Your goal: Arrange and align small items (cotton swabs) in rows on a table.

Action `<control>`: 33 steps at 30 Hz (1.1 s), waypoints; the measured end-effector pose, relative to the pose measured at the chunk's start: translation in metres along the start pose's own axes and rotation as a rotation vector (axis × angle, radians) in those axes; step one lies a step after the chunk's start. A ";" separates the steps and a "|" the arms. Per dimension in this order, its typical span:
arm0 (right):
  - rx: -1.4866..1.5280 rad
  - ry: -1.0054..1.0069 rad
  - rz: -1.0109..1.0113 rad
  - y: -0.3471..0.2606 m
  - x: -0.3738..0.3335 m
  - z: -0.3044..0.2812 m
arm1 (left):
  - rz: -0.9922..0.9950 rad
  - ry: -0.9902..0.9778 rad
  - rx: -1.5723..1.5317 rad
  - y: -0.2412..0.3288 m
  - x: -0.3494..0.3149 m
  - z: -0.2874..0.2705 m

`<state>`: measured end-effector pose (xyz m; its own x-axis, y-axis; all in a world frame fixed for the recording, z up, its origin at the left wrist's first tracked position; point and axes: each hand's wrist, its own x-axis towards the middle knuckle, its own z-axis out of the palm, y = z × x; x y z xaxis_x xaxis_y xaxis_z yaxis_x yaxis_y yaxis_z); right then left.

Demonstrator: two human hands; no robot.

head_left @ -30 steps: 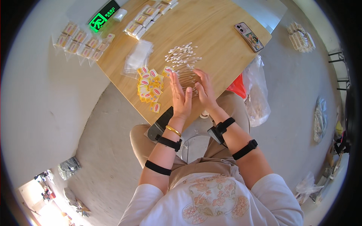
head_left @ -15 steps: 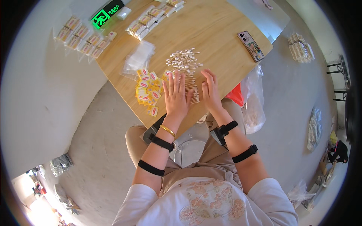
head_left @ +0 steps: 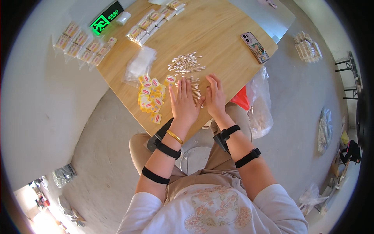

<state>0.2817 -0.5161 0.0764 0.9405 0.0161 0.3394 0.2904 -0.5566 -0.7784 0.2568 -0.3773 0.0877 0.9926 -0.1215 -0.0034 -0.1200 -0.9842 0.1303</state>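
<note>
My left hand (head_left: 184, 106) lies palm down with its fingers stretched out, over a row of cotton swabs (head_left: 196, 93) lined up side by side. Part of that row is hidden beneath it. To the row's right, my right hand (head_left: 216, 99) stands on edge with fingers slightly bent and nothing visible in them. Its thumb side comes close to the swabs' ends; contact is hard to tell. Farther off, a looser heap of cotton swabs (head_left: 186, 62) spreads out in mixed directions. Left of my left hand lies a pile of small yellow and white cards (head_left: 151, 97).
Clear plastic bags (head_left: 141, 62) lie beyond the cards. Packed swab bags (head_left: 152, 22) are stacked at the table's far side, more packs (head_left: 82, 43) at far left near a green lit sign (head_left: 106, 20). A phone (head_left: 255, 47) rests at right. A plastic bag (head_left: 260, 113) hangs beside the table.
My hands have drawn closer together around the swab row, and the left thumb now reaches nearer the right hand. The whole view has shifted slightly.
</note>
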 end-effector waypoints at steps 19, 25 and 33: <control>-0.166 -0.053 -0.175 0.013 0.051 0.013 | 0.052 0.048 -0.037 -0.003 -0.016 0.001; -0.072 -0.128 -0.195 -0.001 0.053 0.012 | 0.020 0.025 -0.111 -0.003 -0.027 0.001; -0.084 -0.110 -0.215 0.006 0.044 0.005 | -0.004 0.078 0.002 -0.003 -0.015 0.007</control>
<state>0.3257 -0.5143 0.0842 0.8733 0.2295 0.4296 0.4749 -0.5977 -0.6459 0.2423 -0.3731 0.0802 0.9915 -0.1074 0.0739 -0.1162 -0.9849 0.1282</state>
